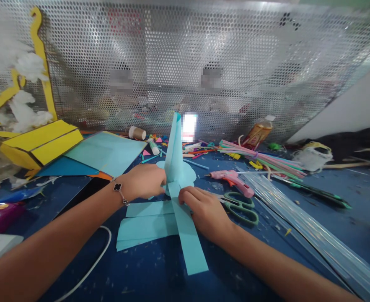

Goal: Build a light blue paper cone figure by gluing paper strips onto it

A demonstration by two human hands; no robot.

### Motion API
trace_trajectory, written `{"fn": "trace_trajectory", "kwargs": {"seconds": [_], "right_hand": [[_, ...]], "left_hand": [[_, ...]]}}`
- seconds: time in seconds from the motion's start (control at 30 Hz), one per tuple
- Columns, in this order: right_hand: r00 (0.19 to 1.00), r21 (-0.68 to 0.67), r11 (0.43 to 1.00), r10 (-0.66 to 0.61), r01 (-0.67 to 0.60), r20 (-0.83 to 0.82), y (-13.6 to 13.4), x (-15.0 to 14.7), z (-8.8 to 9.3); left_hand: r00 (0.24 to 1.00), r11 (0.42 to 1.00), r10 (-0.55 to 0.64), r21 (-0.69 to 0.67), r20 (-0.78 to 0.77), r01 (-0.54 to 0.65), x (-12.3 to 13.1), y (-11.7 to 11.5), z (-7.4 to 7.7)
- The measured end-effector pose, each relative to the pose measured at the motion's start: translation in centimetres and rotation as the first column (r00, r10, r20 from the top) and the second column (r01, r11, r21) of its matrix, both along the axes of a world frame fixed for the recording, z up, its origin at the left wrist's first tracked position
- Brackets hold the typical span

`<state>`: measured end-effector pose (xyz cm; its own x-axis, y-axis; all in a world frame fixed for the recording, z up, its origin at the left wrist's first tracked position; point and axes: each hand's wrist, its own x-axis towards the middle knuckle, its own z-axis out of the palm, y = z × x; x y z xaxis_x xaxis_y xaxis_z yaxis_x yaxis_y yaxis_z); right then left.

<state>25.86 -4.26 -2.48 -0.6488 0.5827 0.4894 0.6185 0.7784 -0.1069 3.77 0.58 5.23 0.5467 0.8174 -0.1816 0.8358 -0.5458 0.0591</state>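
Observation:
A light blue paper cone stands upright on a scalloped blue paper base in the middle of the table. My left hand is at the cone's lower left, its fingers curled; what they hold, if anything, is hidden. On the right, my right hand has its fingers bent around the edge of a long blue paper strip, whose upper end meets the foot of the cone. Several more blue strips lie stacked beneath it to the left.
Green-handled scissors and a pink glue gun lie right of my right hand. Clear plastic sheeting stretches along the right. Blue sheets and a yellow box are at the left; a white cable curves in front.

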Motion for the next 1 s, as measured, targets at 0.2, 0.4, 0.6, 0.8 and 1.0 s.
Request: {"fn": "trace_trajectory", "kwargs": {"seconds": [0.2, 0.4, 0.6, 0.8, 1.0], "right_hand": [[0.999, -0.007, 0.999, -0.038, 0.039, 0.032, 0.2, 0.1, -0.3], [0.991, -0.013, 0.996, -0.083, 0.085, 0.109, -0.1, 0.0, -0.2], [0.987, -0.017, 0.995, -0.092, 0.095, 0.131, 0.0, -0.2, -0.3], [0.989, -0.053, 0.995, -0.081, 0.088, 0.122, 0.2, -0.2, -0.6], [0.996, -0.095, 0.994, -0.04, 0.048, 0.086, 0.4, -0.4, -0.8]], "left_hand": [[0.995, 0.999, -0.037, 0.011, -0.095, 0.038, 0.5, -1.1, 0.8], [0.99, 0.998, -0.057, 0.0, -0.127, 0.057, 0.8, -1.6, 0.5], [0.985, 0.994, -0.106, -0.011, -0.133, 0.105, 0.9, -1.9, 0.0], [0.981, 0.995, -0.103, -0.013, -0.163, 0.102, 0.9, -2.0, -0.4], [0.977, 0.994, -0.107, -0.02, -0.183, 0.105, 1.1, -2.1, -0.3]]}}
